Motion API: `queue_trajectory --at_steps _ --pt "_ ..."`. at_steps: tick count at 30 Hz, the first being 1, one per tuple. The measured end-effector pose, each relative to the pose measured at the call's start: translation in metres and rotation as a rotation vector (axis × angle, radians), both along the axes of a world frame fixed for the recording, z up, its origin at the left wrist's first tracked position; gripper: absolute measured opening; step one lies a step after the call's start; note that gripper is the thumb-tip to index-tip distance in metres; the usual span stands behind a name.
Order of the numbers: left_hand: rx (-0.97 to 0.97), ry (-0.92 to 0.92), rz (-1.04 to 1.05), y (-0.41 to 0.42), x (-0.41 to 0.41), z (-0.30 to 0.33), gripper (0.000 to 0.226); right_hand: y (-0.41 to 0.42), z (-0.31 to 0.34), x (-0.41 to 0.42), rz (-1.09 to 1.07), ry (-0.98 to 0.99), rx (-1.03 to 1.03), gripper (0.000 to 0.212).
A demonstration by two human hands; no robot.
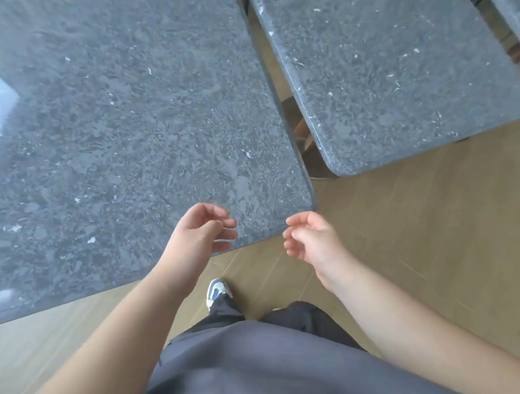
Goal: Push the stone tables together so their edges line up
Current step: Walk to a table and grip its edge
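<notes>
- Standing at the near right corner of the big table, with the small table ahead and to the right.
- Hovering the left hand over the big table's near edge, fingers loosely curled, gripping nothing, contact with the stone not clear.
- Hanging the right hand just off that corner over the floor, fingers slack and empty, apart from the left.
- Separated by a narrow gap, widening toward the near end, so not parallel: small table skewed, its near end swung rightward.
- Running long axes away from the body; small table's near edge sits farther off than the big table's, so near edges do not line up.
- Lying nearer the right hand, the small table; probably needing a reach forward and right, then a push leftward and a pull toward the body.
- Showing at far right, a third slab, apart from the small table.
</notes>
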State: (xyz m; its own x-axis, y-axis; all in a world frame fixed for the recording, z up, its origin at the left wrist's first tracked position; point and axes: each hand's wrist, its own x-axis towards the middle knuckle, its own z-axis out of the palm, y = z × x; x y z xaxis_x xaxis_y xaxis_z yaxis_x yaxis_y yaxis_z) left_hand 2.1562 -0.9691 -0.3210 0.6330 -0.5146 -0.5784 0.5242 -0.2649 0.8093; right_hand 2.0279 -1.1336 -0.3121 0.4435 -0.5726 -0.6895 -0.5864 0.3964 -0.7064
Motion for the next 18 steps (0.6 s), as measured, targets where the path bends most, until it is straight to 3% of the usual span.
queue_trajectory --at_steps 8,18 --pt "0.146 0.099 0.105 -0.025 -0.003 -0.023 0.021 -0.072 -0.053 0.0 0.066 0.164 0.055 0.021" --pt "0.186 0.315 0.477 -0.141 -0.066 -0.042 0.017 -0.204 -0.088 0.0 0.424 0.206 0.1 0.022"
